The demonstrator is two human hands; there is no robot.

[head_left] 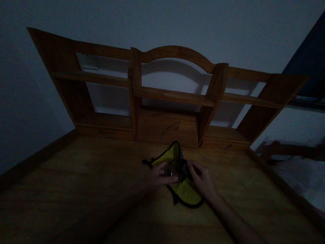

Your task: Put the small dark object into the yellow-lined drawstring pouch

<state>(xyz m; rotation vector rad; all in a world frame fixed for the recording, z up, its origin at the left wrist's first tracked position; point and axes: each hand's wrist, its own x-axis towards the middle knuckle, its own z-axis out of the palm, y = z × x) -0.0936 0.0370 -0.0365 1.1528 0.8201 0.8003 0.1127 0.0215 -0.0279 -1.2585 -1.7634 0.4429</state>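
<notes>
A yellow pouch with black trim [186,190] lies on the wooden desk [88,191], near the middle. Both my hands rest on it. My left hand [159,176] has its fingers curled around a small dark object [175,168] sitting on the pouch. My right hand [203,180] pinches the same spot from the right side. The light is very dim, so I cannot make out what the dark object is.
A wooden hutch with shelves [170,96] stands at the back of the desk against a pale wall. A raised wooden edge [21,170] runs along the desk's left side. To the right lies a bed with white bedding [311,180].
</notes>
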